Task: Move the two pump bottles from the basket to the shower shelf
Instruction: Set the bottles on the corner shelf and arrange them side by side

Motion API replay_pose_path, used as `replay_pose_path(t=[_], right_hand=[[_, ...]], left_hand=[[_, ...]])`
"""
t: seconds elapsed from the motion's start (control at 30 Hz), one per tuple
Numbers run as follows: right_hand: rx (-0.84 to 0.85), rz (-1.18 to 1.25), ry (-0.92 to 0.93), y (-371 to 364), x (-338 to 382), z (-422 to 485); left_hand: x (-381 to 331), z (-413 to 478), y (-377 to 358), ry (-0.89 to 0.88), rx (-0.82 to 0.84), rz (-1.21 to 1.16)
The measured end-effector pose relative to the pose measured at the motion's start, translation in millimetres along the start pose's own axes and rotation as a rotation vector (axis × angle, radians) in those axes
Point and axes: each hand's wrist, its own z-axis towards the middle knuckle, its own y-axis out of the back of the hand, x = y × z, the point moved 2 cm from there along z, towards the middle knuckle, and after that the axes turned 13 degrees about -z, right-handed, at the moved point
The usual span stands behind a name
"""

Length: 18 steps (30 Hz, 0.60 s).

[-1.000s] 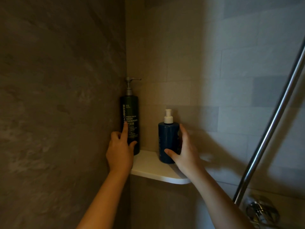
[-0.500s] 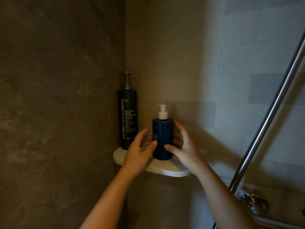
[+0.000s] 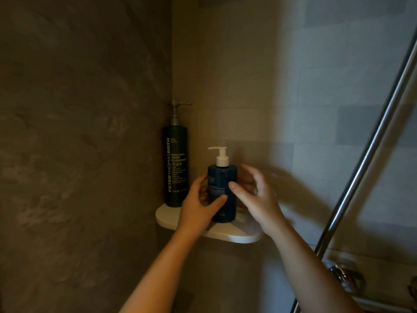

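Note:
Two pump bottles stand upright on the white corner shelf (image 3: 239, 236). The tall dark green bottle (image 3: 176, 166) with a grey pump sits in the corner against the walls. The shorter blue bottle (image 3: 222, 177) with a white pump stands in front and to the right of it. My left hand (image 3: 198, 208) wraps the blue bottle's left side, thumb across its front. Blurred and with spread fingers, my right hand (image 3: 257, 197) hovers at the bottle's right side, thumb tip near its front. The basket is out of view.
Stone-look wall on the left and tiled wall on the right meet at the corner behind the shelf. A slanted metal shower rail (image 3: 372, 143) runs along the right side, with a chrome valve (image 3: 345, 276) below it.
My left hand left the tall bottle and moved right onto the blue bottle. The blue bottle's pump nozzle now points left. My right hand has loosened and spread its fingers.

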Motion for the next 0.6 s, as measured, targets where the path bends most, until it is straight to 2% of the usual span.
replay_pose_path(t=[0.2,0.4,0.6], right_hand=[[0.022,-0.187,0.107,-12,11,3],[0.09,-0.153,0.076,-17,8,13],[0.095,-0.185,0.084,-36,6,27]], left_hand=[[1,-4,5,-0.072,-0.061,0.168],[3,-10,39,-0.107,-0.141,0.255],[4,-8,63,-0.095,-0.219,0.239]])
